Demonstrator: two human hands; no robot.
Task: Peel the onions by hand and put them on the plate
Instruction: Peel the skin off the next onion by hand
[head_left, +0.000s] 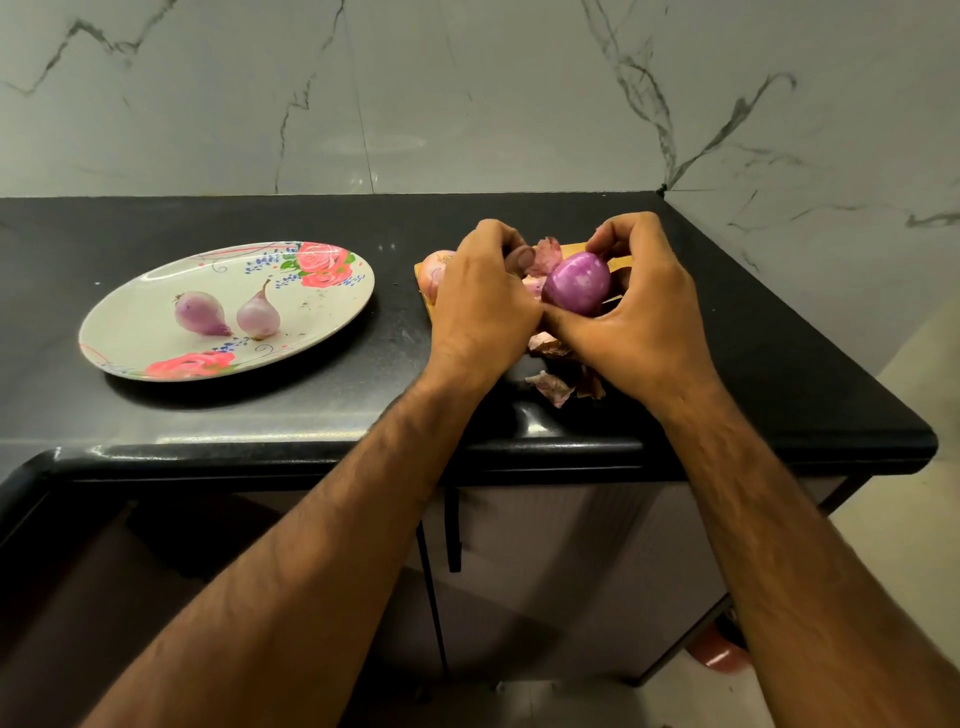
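No readable text, labels, brands or numbers anywhere. Plate (332, 312) at 9 o'clock carries only a floral print.

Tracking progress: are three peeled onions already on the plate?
No: the plate holds just a larger onion and a smaller onion; the right hand grips the third onion.

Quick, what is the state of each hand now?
Left hand: fingers curled beside the onion; a grip cannot be told.
Right hand: holding the onion.
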